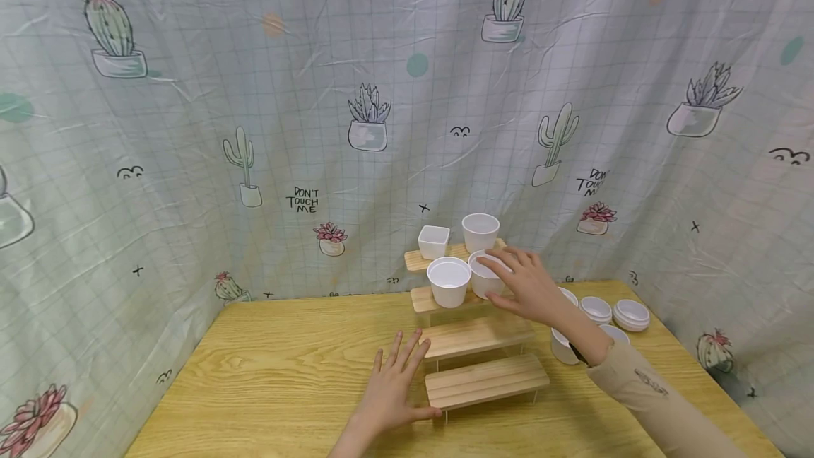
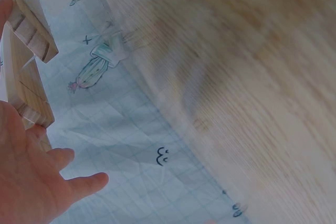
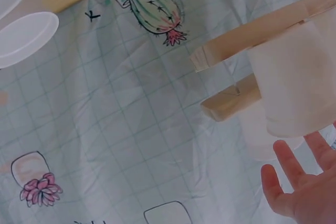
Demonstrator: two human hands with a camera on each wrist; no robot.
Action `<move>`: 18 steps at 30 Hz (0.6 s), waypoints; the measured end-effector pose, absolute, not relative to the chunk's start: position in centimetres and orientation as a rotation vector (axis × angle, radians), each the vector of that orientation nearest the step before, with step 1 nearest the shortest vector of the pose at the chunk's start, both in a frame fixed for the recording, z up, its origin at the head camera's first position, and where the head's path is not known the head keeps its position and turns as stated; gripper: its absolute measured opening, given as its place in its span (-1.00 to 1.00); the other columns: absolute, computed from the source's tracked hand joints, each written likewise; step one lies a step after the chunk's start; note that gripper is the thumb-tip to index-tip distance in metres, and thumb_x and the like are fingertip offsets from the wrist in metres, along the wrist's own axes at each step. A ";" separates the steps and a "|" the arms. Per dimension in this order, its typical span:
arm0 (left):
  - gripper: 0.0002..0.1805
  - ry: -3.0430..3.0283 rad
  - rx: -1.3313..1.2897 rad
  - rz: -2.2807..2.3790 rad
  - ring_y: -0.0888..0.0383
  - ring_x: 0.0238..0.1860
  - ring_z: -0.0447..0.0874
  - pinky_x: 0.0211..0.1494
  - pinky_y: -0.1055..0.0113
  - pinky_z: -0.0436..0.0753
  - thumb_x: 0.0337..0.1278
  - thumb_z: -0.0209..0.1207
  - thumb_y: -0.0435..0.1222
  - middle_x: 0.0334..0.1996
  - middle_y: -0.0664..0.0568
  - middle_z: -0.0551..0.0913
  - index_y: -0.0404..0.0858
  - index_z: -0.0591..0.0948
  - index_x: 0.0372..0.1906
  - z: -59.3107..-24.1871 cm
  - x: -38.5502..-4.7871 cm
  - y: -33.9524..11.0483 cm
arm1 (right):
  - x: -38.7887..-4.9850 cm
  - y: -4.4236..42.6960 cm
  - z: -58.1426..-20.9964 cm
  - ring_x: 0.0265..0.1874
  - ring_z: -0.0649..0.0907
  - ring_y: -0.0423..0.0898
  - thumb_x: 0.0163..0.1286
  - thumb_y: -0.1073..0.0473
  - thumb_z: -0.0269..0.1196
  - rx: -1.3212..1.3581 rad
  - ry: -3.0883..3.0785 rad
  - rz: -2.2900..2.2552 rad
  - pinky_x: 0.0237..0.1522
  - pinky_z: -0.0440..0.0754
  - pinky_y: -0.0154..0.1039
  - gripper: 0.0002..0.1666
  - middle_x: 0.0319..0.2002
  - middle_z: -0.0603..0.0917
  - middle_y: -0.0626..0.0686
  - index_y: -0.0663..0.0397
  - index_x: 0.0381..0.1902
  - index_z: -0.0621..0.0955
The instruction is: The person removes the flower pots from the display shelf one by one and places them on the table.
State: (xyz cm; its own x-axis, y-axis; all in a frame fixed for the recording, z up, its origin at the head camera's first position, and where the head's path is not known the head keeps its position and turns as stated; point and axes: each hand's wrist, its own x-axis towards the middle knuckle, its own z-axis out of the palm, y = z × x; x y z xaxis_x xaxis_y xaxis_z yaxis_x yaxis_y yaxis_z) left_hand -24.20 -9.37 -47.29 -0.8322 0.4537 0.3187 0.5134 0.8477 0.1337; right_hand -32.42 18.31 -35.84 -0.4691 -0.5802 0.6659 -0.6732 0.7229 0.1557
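Observation:
A tiered wooden stand (image 1: 486, 382) holds white pots on its two upper steps. On the top step are a square pot (image 1: 434, 242) and a round pot (image 1: 480, 233). One step down sit a round pot (image 1: 449, 283) and, to its right, another round pot (image 1: 483, 280), partly hidden by my right hand (image 1: 528, 287). That hand's fingers reach over and beside this pot, loosely extended; the right wrist view shows fingertips close to the pot (image 3: 294, 85), contact unclear. Spread fingers of my left hand (image 1: 391, 393) lie along the stand's left end, thumb by the lowest step.
Right of the stand, more white pots (image 1: 596, 310) are on the wooden table (image 1: 299, 359), including a low stack (image 1: 632, 315) near the right edge and some partly behind my right forearm. A cactus-print curtain (image 1: 273, 104) surrounds the table's back and sides.

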 end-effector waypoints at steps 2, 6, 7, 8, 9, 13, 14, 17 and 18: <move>0.18 -2.747 -0.735 -0.304 -0.14 0.39 -0.08 0.20 -0.29 0.19 -0.44 0.15 0.38 0.42 0.11 -0.11 0.01 -0.03 0.39 -47.3 -24.2 -9.4 | -32.7 18.2 -35.8 0.02 0.44 0.15 -0.01 -0.04 0.31 0.952 -2.227 0.182 -0.09 0.34 0.11 -0.30 0.10 0.49 0.09 -0.08 0.14 0.43; 0.18 -2.742 -0.738 -0.299 -0.15 0.39 -0.07 0.20 -0.29 0.19 -0.44 0.15 0.38 0.42 0.10 -0.10 0.01 -0.03 0.39 -47.3 -24.2 -9.4 | -33.2 18.0 -35.8 0.02 0.44 0.17 0.01 -0.05 0.30 0.959 -2.260 0.193 -0.08 0.33 0.12 -0.33 0.11 0.48 0.07 -0.10 0.13 0.42; 0.18 -2.740 -0.739 -0.298 -0.15 0.39 -0.06 0.19 -0.29 0.19 -0.44 0.16 0.37 0.42 0.09 -0.09 0.01 -0.03 0.39 -47.3 -24.2 -9.4 | -33.4 18.0 -35.9 0.03 0.44 0.17 0.02 -0.05 0.29 0.959 -2.265 0.192 -0.08 0.33 0.13 -0.34 0.12 0.48 0.06 -0.10 0.13 0.43; 0.18 -2.738 -0.741 -0.297 -0.15 0.38 -0.06 0.19 -0.29 0.19 -0.44 0.16 0.37 0.42 0.09 -0.09 0.00 -0.03 0.39 -47.3 -24.1 -9.4 | -33.5 17.9 -35.9 0.03 0.44 0.18 0.03 -0.05 0.29 0.960 -2.267 0.188 -0.08 0.34 0.13 -0.35 0.12 0.48 0.06 -0.10 0.12 0.43; 0.18 -2.738 -0.742 -0.295 -0.16 0.38 -0.05 0.19 -0.29 0.19 -0.44 0.16 0.37 0.42 0.09 -0.09 0.00 -0.03 0.39 -47.3 -24.1 -9.4 | -33.6 17.9 -35.9 0.04 0.44 0.18 0.03 -0.05 0.29 0.960 -2.270 0.185 -0.08 0.34 0.13 -0.35 0.12 0.48 0.06 -0.10 0.12 0.43; 0.18 -2.734 -0.741 -0.284 -0.17 0.38 -0.03 0.19 -0.29 0.20 -0.44 0.15 0.38 0.42 0.09 -0.09 0.00 -0.04 0.39 -47.4 -24.1 -9.4 | -33.9 17.7 -35.9 0.04 0.44 0.18 0.03 -0.05 0.30 0.964 -2.276 0.174 -0.10 0.34 0.13 -0.36 0.12 0.48 0.05 -0.09 0.11 0.45; 0.18 -2.734 -0.740 -0.285 -0.17 0.38 -0.03 0.19 -0.29 0.20 -0.44 0.15 0.38 0.42 0.09 -0.09 0.01 -0.04 0.39 -47.4 -24.1 -9.4 | -34.0 17.6 -35.9 0.04 0.44 0.18 0.03 -0.05 0.30 0.964 -2.279 0.174 -0.10 0.34 0.13 -0.36 0.12 0.48 0.05 -0.09 0.11 0.45; 0.18 -2.733 -0.737 -0.289 -0.16 0.38 -0.04 0.19 -0.29 0.20 -0.45 0.15 0.38 0.42 0.11 -0.11 0.01 -0.04 0.39 -47.4 -24.2 -9.3 | -34.1 17.5 -35.9 0.03 0.45 0.18 0.04 -0.04 0.30 0.962 -2.295 0.177 -0.09 0.34 0.14 -0.38 0.11 0.49 0.06 -0.07 0.10 0.46; 0.18 -2.731 -0.737 -0.291 -0.16 0.38 -0.05 0.19 -0.29 0.20 -0.45 0.15 0.38 0.42 0.11 -0.11 0.01 -0.04 0.39 -47.4 -24.2 -9.3 | -34.1 17.5 -35.9 0.02 0.45 0.18 0.05 -0.05 0.29 0.959 -2.301 0.178 -0.09 0.34 0.14 -0.38 0.11 0.49 0.06 -0.07 0.10 0.47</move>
State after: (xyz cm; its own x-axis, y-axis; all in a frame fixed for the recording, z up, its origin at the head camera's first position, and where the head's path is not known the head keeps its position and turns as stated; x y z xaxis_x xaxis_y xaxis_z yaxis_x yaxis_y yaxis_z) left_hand -24.16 -9.33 -47.41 -0.8246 0.4568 0.3338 0.5169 0.8482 0.1161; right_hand -34.09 17.46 -35.91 -0.5359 -0.5932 0.6008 -0.6786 0.7260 0.1115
